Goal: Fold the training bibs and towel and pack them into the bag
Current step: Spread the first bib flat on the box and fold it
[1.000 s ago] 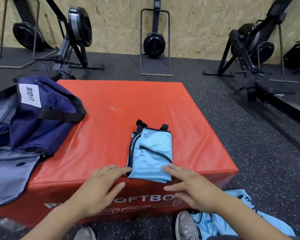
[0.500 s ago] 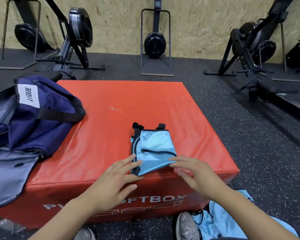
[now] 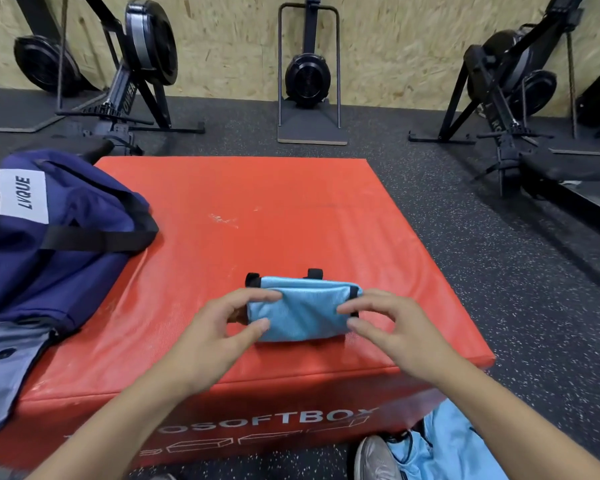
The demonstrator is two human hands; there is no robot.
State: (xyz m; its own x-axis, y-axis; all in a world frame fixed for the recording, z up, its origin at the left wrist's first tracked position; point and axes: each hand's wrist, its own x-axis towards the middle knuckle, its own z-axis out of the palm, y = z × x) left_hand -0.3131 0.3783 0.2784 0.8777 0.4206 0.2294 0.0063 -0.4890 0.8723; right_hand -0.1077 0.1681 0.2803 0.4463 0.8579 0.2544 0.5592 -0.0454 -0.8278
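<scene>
Bare forearms, no sleeves; left hand (image 3: 210,336) & right hand (image 3: 394,332) ungloved; grey sneaker (image 3: 378,459) w/ laces.

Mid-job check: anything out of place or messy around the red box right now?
Yes. More light blue fabric lies crumpled on the floor by the shoe, off the red box. The folded bib on the box looks tidy between both hands.

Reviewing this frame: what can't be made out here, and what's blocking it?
- Bag opening, head view: cut off by the left edge, so its contents cannot be told.
- Folded bib ends: covered by the left hand and right hand, so the grip is unclear.
- Loose blue cloth on the floor: hidden by the right forearm and bottom edge; bib or towel, cannot tell.
- Red box lettering: partly behind the left forearm.
</scene>
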